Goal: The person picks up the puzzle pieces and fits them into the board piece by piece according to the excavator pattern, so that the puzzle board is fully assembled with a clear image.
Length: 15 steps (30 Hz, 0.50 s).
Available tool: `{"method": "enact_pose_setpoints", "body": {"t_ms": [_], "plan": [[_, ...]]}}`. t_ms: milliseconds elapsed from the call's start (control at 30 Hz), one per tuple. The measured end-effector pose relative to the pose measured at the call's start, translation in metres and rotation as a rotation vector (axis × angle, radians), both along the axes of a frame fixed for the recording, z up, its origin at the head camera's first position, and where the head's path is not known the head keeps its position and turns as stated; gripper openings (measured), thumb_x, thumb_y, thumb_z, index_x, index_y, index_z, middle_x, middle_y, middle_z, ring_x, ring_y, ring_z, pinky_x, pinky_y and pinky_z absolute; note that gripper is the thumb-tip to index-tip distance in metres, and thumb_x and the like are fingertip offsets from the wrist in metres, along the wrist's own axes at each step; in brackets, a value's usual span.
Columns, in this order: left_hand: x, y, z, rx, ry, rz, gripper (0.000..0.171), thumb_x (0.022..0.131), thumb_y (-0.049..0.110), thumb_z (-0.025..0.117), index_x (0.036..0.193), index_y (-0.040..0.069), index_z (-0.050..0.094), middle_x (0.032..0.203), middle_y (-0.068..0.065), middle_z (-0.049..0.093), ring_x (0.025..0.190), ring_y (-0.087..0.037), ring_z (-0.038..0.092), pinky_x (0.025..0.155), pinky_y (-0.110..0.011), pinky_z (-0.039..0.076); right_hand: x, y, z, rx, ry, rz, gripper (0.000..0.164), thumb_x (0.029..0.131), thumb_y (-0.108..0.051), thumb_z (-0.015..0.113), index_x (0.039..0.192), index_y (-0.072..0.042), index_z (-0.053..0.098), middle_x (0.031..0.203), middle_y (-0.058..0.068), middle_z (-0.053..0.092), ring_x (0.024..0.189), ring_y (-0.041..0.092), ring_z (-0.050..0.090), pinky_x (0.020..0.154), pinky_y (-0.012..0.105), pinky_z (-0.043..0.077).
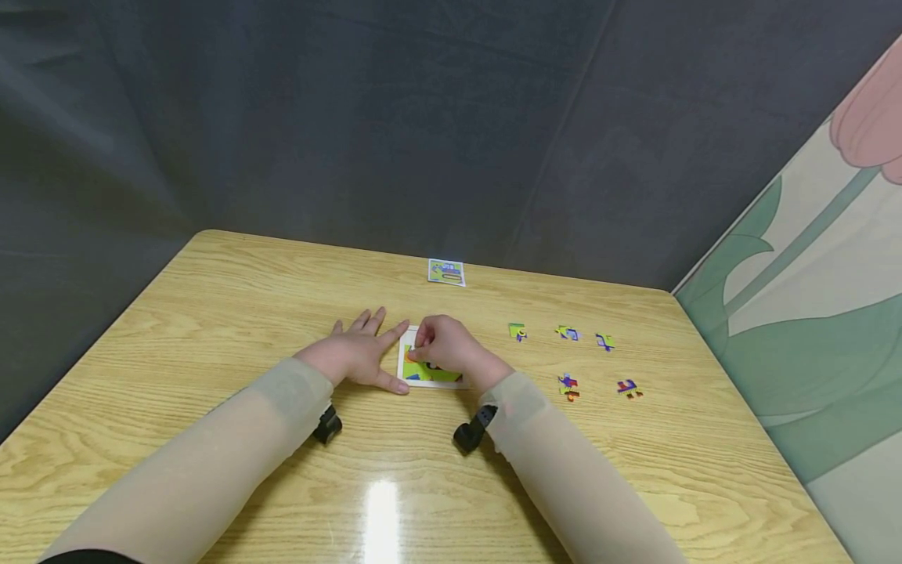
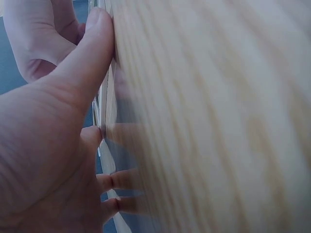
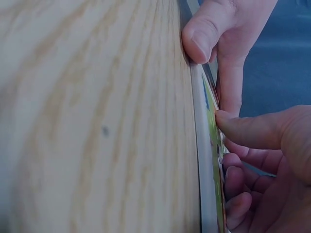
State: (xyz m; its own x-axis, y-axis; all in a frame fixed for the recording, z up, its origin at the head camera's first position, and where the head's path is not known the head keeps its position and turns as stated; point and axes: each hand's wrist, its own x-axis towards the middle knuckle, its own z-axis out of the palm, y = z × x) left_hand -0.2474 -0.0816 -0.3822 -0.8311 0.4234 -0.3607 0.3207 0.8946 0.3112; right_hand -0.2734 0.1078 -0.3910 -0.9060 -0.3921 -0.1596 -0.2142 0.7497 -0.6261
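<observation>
At the bottom of the frame, sleeves point(image 1: 190, 462): pale and close-fitting, we see one rise from the lower left and the other from the lower right.
Table point(image 1: 225, 321): wood-grained, filling most of the lower half, with a bright streak of reflected light at lower middle.
Wrist devices point(image 1: 327, 425): small and black, one at each wrist.
Left hand point(image 1: 355, 356): just left of centre, laid on the table with its fingers spread apart — we see index finger and thumb at the left edge of the puzzle tray point(image 1: 430, 385).
Right hand point(image 1: 451, 345): over the tray, fingers curled in, thumb tip touching the picture surface; we cannot tell whether a piece is pinched there.
Puzzle tray: slightly below the middle of the frame, white-bordered, green inside, partly covered by the right hand.
Loose puzzle pieces point(image 1: 629, 388): right of centre, colourful — we find them spread in two uneven rows, well apart from the tray.
Picture card point(image 1: 446, 272): flat near the table's far edge, above the tray in the frame.
Dark cloth point(image 1: 366, 125): behind the table, across the top.
Flowered panel point(image 1: 831, 313): along the right side, with a pink bloom at upper right.
</observation>
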Motion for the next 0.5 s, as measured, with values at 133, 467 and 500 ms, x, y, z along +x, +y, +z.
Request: {"method": "enact_pose_setpoints", "body": {"t_ms": [133, 467, 500], "plan": [[0.0010, 0.0003, 0.0006, 0.003, 0.003, 0.002, 0.113, 0.076, 0.074, 0.065, 0.161, 0.026, 0.009, 0.163, -0.019, -0.008, 0.147, -0.041, -0.006, 0.109, -0.070, 0.002, 0.0015, 0.0005, 0.0018, -0.018, -0.016, 0.000, 0.014, 0.094, -0.013, 0.069, 0.082, -0.008, 0.065, 0.076, 0.003, 0.059, 0.065, 0.015, 0.051, 0.057, 0.025, 0.041], [0.0000, 0.0008, -0.0004, -0.003, -0.003, 0.012, 0.113, 0.075, 0.076, 0.064, 0.161, 0.027, 0.008, 0.163, -0.018, -0.009, 0.148, -0.040, -0.006, 0.110, -0.069, 0.001, 0.0007, 0.0050, 0.0026, -0.046, -0.064, -0.018, 0.015, 0.099, -0.012, 0.062, 0.087, -0.008, 0.070, 0.083, 0.003, 0.060, 0.071, 0.016, 0.052, 0.063, 0.026, 0.042], [0.0000, 0.0009, -0.0002, -0.004, -0.005, 0.012, 0.113, 0.075, 0.076, 0.064, 0.161, 0.027, 0.008, 0.163, -0.018, -0.008, 0.148, -0.040, -0.006, 0.110, -0.069, 0.001, 0.0006, 0.0055, 0.0026, -0.043, -0.063, -0.017, 0.015, 0.099, -0.012, 0.063, 0.087, -0.008, 0.071, 0.083, 0.003, 0.061, 0.072, 0.016, 0.052, 0.064, 0.027, 0.043]]}}
